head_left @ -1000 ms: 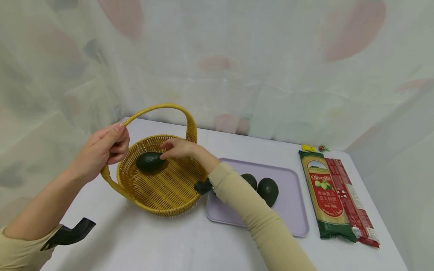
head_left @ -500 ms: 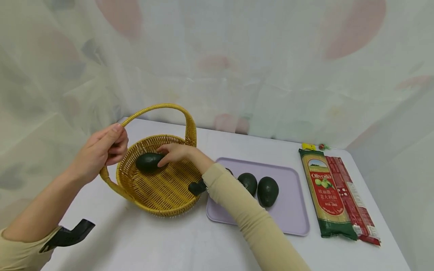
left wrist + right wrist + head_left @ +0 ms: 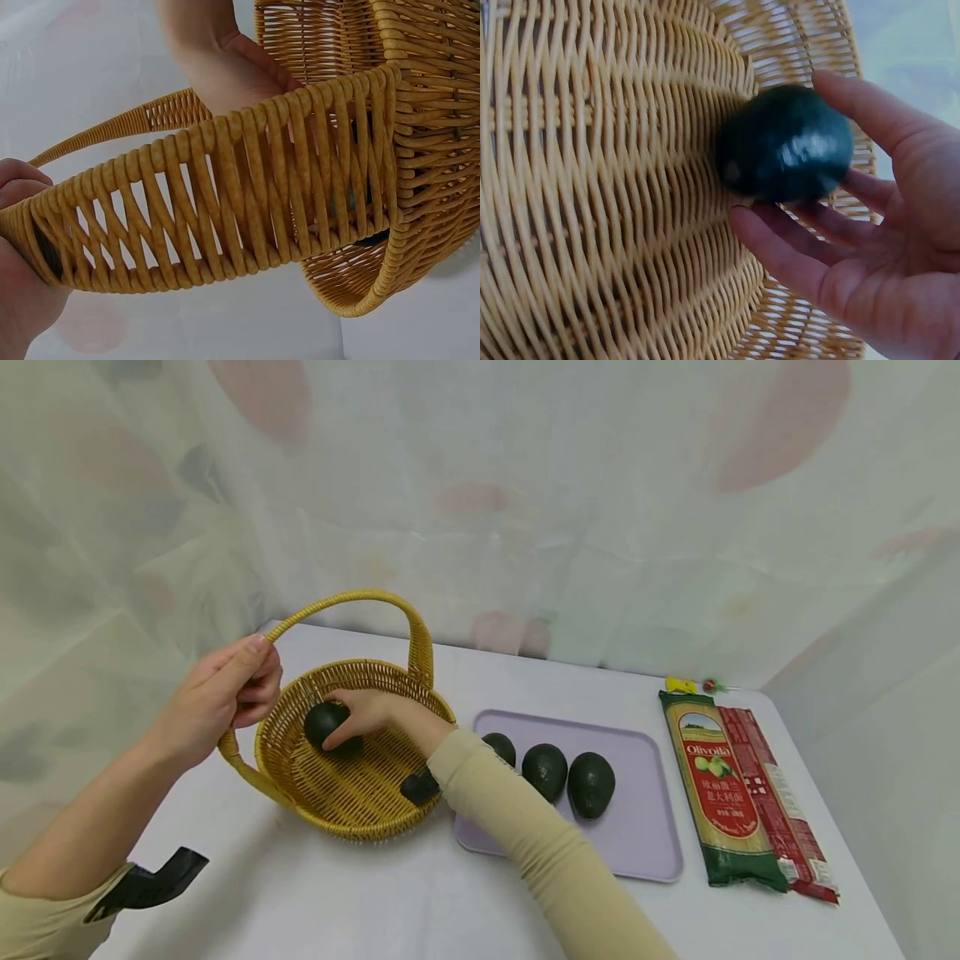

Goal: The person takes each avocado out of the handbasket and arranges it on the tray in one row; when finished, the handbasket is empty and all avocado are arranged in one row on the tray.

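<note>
My left hand point(image 3: 225, 695) grips the arched handle point(image 3: 367, 595) of a round yellow wicker basket point(image 3: 348, 797) on the table. In the left wrist view the broad woven foot of the handle point(image 3: 225, 202) fills the middle, with the fingers round its narrower part at the left edge. Inside the basket, at its left side, my right hand point(image 3: 369, 710) holds a dark green avocado point(image 3: 322, 720). The right wrist view shows the avocado point(image 3: 787, 146) between the thumb and the curled fingers, right against the woven wicker.
Right of the basket lies a lavender tray point(image 3: 648, 827) with three avocados point(image 3: 545, 771), partly behind the right forearm. Farther right are a green-and-gold spaghetti pack point(image 3: 720, 785) and a red packet point(image 3: 787, 802). A small yellow packet point(image 3: 681, 686) lies behind them.
My right hand has moved slightly left and down onto the avocado, which has turned from lying sideways to end-on. The right forearm uncovers more of the tray's avocados. My left hand stays on the handle.
</note>
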`<state>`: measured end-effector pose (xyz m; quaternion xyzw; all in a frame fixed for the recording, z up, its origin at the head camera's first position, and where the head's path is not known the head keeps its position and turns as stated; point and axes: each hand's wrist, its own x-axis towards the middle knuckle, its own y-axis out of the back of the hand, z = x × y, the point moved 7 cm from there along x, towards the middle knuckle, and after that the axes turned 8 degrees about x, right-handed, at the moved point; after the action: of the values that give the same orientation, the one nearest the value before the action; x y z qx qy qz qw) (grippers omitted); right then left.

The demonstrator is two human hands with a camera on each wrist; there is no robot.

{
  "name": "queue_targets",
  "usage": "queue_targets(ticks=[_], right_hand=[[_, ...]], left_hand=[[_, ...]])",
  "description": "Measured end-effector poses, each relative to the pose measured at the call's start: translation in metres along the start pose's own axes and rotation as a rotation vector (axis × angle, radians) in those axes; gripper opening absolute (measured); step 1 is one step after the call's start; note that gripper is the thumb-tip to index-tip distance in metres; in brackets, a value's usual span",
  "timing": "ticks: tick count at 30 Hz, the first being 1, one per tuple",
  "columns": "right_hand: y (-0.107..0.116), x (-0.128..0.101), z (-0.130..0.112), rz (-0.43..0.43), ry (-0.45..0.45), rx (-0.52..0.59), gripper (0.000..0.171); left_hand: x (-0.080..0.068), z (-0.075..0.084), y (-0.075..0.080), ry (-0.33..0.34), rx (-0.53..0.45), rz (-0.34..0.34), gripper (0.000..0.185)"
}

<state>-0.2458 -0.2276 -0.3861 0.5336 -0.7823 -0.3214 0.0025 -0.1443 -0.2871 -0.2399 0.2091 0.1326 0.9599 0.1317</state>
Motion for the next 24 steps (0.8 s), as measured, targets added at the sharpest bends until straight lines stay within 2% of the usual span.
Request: queue_targets(ticks=[3,5,8,10,14,20,24], right_hand=[[-0.0022,0.0008,-0.0005,0.032,-0.004,-0.014,0.08],[-0.0023,0.0011,0.0007,0.062,-0.016,-0.013,0.076],[-0.0024,0.0014,0.0036,0.093,-0.04,0.036,0.072],[-0.0026,0.0014,0.0052,0.106,-0.055,0.064,0.071],[-0.0034,0.0029,0.006,0.105,-0.049,0.07,0.073],[-0.0019,0.0028,0.0045,0.101,-0.037,-0.011,0.072],[0.0003,0.0008,0.0024,0.086,-0.03,-0.006,0.071]], left_hand=[[-0.0002,0.0,-0.0005,0.006,0.019,0.0,0.035],[0.0003,0.0007,-0.0018,-0.009,-0.004,-0.015,0.034],[0.0009,0.0009,-0.0029,-0.023,-0.029,-0.026,0.034],[0.0005,0.0004,-0.0022,-0.011,-0.006,-0.013,0.034],[-0.0001,0.0004,-0.0016,0.002,0.015,0.001,0.035],[0.0001,0.0014,-0.0019,-0.003,0.009,-0.001,0.035],[-0.0004,0.0004,0.0,0.002,0.022,0.012,0.035]])
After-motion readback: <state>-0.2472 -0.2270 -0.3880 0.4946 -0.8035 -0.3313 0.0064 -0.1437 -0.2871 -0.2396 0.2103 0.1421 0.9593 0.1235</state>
